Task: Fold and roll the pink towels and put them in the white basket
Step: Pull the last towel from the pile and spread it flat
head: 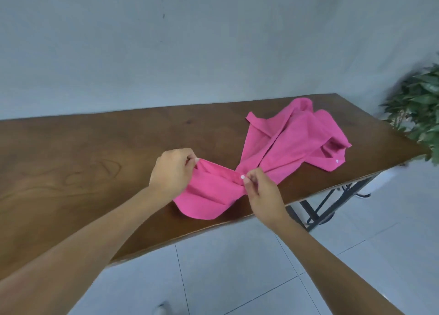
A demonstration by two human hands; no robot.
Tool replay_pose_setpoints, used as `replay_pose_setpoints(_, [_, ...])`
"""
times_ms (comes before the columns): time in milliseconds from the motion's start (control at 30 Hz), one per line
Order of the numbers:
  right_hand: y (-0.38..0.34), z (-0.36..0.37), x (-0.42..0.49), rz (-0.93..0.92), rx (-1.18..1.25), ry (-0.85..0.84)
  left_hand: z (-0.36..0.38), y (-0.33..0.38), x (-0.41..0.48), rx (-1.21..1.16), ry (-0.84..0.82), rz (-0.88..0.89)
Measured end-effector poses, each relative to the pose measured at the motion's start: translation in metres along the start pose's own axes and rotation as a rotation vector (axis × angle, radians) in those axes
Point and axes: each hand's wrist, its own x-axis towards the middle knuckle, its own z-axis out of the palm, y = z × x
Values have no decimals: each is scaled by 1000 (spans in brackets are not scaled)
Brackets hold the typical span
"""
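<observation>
Nearest the camera, both hands hold the near end of the pink cloth (292, 143). The left hand (171, 172) has its fingers curled round a bunched edge. The right hand (263, 191) pinches the fabric narrowly between thumb and fingertips, just beside a white button (242, 177). Between the two grips the cloth is lifted slightly and gathered. Below them a rounded hem lies flat near the front edge of the wooden table (95, 160).

Beyond the right-hand pinch, the rest of the cloth spreads away, crumpled, with a strip-like band and a second button at its far side. It looks more like a buttoned garment than a towel. Further off to the right of the grips stands a leafy plant (420, 110), and behind everything is a plain grey wall (213, 41).

The step looks like the very start, straightening the cloth before any fold. The next move probably calls for drawing the hands apart to flatten the near end. The white basket is not in view.
</observation>
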Motion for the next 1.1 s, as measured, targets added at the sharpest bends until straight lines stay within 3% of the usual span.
replay_pose_setpoints(167, [13,3,-46,-108,-109,-106,-2,5,-69,-117,-19,-104])
replay_pose_setpoints(633, [-4,39,-145,-366,-302,-135,-35,-11,-216,-91,-191,-293])
replay_pose_setpoints(933, [-66,67,-201,-384,-412,-110,-86,-36,-275,-106,-262,-197])
replay_pose_setpoints(1100, [-109,94,-246,-403,-406,-93,-130,-72,-329,-128,-300,-230])
